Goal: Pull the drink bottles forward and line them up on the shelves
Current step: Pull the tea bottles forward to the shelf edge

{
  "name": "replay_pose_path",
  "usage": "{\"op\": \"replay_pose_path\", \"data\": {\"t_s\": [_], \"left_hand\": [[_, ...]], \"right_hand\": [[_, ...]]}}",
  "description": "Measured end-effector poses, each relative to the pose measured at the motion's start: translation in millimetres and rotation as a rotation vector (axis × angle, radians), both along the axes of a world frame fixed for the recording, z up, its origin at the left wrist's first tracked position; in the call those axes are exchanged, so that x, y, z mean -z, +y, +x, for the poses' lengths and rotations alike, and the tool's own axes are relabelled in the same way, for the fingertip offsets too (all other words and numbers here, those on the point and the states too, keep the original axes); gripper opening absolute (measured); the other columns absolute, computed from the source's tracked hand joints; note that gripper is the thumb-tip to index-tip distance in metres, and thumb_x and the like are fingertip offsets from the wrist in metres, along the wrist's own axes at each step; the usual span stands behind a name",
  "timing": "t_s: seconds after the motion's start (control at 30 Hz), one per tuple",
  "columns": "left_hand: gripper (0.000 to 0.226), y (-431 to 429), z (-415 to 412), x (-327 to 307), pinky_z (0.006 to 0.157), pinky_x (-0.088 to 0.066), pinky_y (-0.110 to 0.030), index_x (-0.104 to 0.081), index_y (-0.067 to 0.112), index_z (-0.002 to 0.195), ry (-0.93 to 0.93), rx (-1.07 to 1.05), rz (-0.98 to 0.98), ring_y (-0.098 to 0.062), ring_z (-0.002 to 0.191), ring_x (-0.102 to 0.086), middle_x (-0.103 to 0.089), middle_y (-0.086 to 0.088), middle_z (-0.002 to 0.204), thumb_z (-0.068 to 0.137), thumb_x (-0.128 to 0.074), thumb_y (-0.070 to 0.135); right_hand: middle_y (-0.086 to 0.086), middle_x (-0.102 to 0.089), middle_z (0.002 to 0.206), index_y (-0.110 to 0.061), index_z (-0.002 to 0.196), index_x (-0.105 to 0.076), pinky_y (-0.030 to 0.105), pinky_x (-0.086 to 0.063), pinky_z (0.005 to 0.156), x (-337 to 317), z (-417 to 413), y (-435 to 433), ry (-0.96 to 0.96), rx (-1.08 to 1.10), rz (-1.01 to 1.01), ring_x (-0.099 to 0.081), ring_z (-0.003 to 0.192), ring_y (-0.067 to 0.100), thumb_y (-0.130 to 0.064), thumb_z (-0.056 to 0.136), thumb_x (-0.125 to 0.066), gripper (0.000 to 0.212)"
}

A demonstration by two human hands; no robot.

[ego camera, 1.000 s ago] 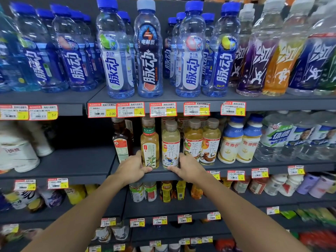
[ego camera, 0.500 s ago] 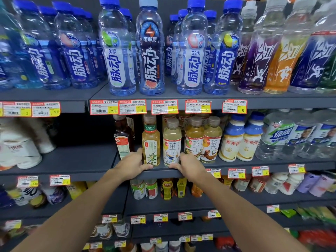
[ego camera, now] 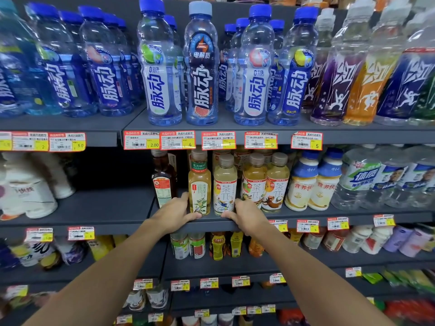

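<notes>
Gripping base of golden tea bottle [ego camera: 199, 184] with left hand [ego camera: 175, 215], pale-yellow tea bottle [ego camera: 224, 184] with right hand [ego camera: 247, 216]. Side by side between the hands, at shelf [ego camera: 211, 225] front. Bottoms hidden behind thumbs; right of right hand, price tags [ego camera: 307, 225] unreadable.

Dark grey metal shelving [ego camera: 106, 208] fills the whole view in two adjoining bays that meet left of centre. Red-and-yellow price tags [ego camera: 141, 142] line the front edges of the tiers, and a dark back panel [ego camera: 117, 170] closes the unit behind. Light is even across the fronts; the recess of the left bay's second tier lies in shadow.
</notes>
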State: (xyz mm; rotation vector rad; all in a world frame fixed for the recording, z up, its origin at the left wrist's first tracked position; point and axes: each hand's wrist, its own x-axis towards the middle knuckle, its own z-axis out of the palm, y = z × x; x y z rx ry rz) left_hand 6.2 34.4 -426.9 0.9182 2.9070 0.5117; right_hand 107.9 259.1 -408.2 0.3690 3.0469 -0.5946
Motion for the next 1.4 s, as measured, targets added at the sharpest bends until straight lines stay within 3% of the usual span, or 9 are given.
{"op": "replay_pose_path", "data": {"t_s": [0.17,0.23,0.33,0.5,0.67,0.87,1.03,1.23,1.4], "left_hand": [[0.066,-13.9,11.7,1.3,0.063,-0.05,-0.033,-0.048,0.021,0.136,0.096,-0.056,0.109,-0.013,0.075,-0.061,-0.063,0.005,0.08,0.09,-0.056,0.066],[0.047,-28.0,19.5,5.8,0.067,-0.054,-0.036,-0.058,0.023,0.118,0.179,-0.132,0.24,-0.015,0.072,-0.062,-0.061,0.007,0.071,0.091,-0.056,0.063],[0.032,-45.1,31.3,13.7,0.061,-0.046,-0.034,-0.047,0.027,0.094,0.282,-0.291,0.42,-0.017,0.065,-0.059,-0.055,0.01,0.067,0.091,-0.06,0.056],[0.069,-39.2,32.3,10.0,0.09,-0.051,-0.048,-0.043,0.015,0.123,0.155,-0.563,0.621,-0.027,0.107,-0.057,-0.052,-0.006,0.118,0.078,-0.079,0.054],[0.096,-17.7,21.4,2.5,0.105,-0.041,-0.044,-0.039,0.0,0.139,0.151,-0.664,0.603,-0.032,0.124,-0.047,-0.047,-0.015,0.13,0.073,-0.081,0.057],[0.077,-13.6,9.1,4.8,0.099,-0.043,-0.044,-0.046,0.0,0.127,0.16,-0.657,0.602,-0.036,0.116,-0.052,-0.053,-0.018,0.122,0.077,-0.083,0.045],[0.072,-27.9,-1.5,11.8,0.101,-0.047,-0.044,-0.048,0.008,0.131,0.094,-0.545,0.658,-0.028,0.118,-0.055,-0.057,-0.01,0.124,0.077,-0.084,0.04],[0.079,-54.9,-15.6,12.4,0.105,-0.043,-0.034,-0.029,0.023,0.15,-0.163,-0.326,0.67,-0.02,0.125,-0.056,-0.057,0.002,0.134,0.086,-0.075,0.016],[0.104,-45.9,-10.8,8.6,0.11,-0.044,-0.039,-0.038,0.017,0.142,-0.168,-0.335,0.762,-0.016,0.126,-0.052,-0.05,0.0,0.137,0.06,-0.093,0.048]], "right_hand": [[0.008,-0.068,0.101,-0.012,0.11,-0.057,0.037,-0.055,0.075,10.9,10.6,-6.5,0.214,0.112,0.14,-0.067,0.095,0.027,-0.073,0.087,-0.056,0.065],[0.005,-0.069,0.089,-0.014,0.104,-0.055,0.036,-0.057,0.07,15.7,12.0,-10.4,0.294,0.132,0.171,-0.068,0.086,0.025,-0.078,0.087,-0.049,0.067],[0.004,-0.069,0.081,-0.016,0.1,-0.057,0.035,-0.053,0.067,19.4,8.3,-20.4,0.351,0.151,0.192,-0.069,0.082,0.025,-0.081,0.088,-0.042,0.068],[-0.002,-0.064,0.069,-0.022,0.084,-0.06,0.032,-0.047,0.061,30.5,2.3,-40.1,0.37,0.201,0.245,-0.067,0.075,0.021,-0.086,0.086,-0.033,0.07],[-0.001,-0.067,0.068,-0.023,0.08,-0.065,0.032,-0.052,0.063,34.8,-1.6,-58.6,0.363,0.201,0.293,-0.068,0.074,0.021,-0.088,0.084,-0.034,0.073],[0.002,-0.07,0.08,-0.018,0.084,-0.065,0.034,-0.048,0.064,33.7,-11.7,-89.4,0.337,0.191,0.336,-0.069,0.079,0.023,-0.088,0.083,-0.036,0.076],[0.003,-0.068,0.077,-0.019,0.074,-0.051,0.032,-0.038,0.059,34.8,-17.6,-96.3,0.353,0.236,0.272,-0.068,0.076,0.024,-0.081,0.088,-0.04,0.065],[-0.006,-0.03,0.054,-0.021,0.067,-0.045,0.031,-0.034,0.056,35.4,-18.7,-95.4,0.346,0.23,0.292,-0.064,0.067,0.024,-0.081,0.088,-0.041,0.064],[-0.006,-0.034,0.056,-0.021,0.07,-0.048,0.032,-0.035,0.057,35.0,-18.6,-95.7,0.342,0.228,0.282,-0.065,0.069,0.023,-0.081,0.088,-0.041,0.063]]}}
